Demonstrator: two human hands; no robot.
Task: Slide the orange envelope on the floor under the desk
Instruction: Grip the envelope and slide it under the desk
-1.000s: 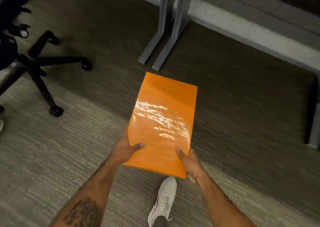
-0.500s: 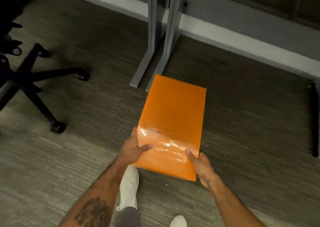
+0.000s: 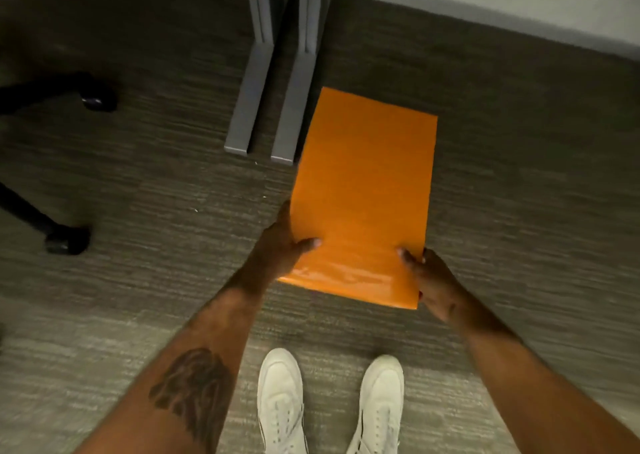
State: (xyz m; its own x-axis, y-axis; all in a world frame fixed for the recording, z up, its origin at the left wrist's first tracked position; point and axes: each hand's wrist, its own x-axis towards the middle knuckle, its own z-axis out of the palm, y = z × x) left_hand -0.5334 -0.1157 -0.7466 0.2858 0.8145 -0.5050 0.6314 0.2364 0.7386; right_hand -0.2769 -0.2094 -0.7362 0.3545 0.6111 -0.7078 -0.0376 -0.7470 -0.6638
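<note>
A glossy orange envelope [image 3: 363,190] is held flat in front of me over the carpet, long side pointing away. My left hand [image 3: 277,246] grips its near left corner, thumb on top. My right hand [image 3: 433,284] grips the near right corner, thumb on top. The envelope's far end lies just right of two grey desk feet [image 3: 270,100]. Whether it touches the floor I cannot tell. The desk top is out of view.
Black office chair legs with castors [image 3: 67,240] stand at the left. A pale baseboard [image 3: 502,7] runs along the top right. My two white shoes [image 3: 329,405] stand on the grey carpet below the envelope.
I have stepped closer to the desk feet and look more steeply down. Both shoes now show side by side. The envelope sits lower and nearer the desk feet, and both hands keep their grip.
</note>
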